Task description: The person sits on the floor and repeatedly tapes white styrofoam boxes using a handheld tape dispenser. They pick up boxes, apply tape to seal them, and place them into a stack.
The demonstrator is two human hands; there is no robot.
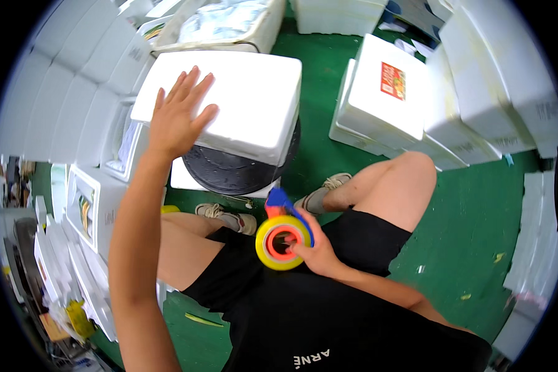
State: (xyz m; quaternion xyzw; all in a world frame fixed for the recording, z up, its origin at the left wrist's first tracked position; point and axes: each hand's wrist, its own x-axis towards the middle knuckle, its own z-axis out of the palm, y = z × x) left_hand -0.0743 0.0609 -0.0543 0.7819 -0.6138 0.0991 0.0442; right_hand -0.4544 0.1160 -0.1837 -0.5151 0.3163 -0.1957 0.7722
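In front of me a white polystyrene foam box [255,93] rests on a round black stand [232,172]. My left hand [179,114] lies palm down on the left part of its top, fingers spread. Nearer my lap, my right hand [318,249] grips a tape dispenser [281,200] with blue and red parts. A yellow roll of packing tape [262,244] sits on its orange hub. From the dispenser's tip a thin clear strip seems to run up to the box's near right corner.
Taped foam boxes [390,93] stand in rows at the right, one with a red label. More foam boxes [74,93] are stacked at the left. Behind the stand is a large tub [269,30] of pale packs. Scraps lie on the green floor [465,218].
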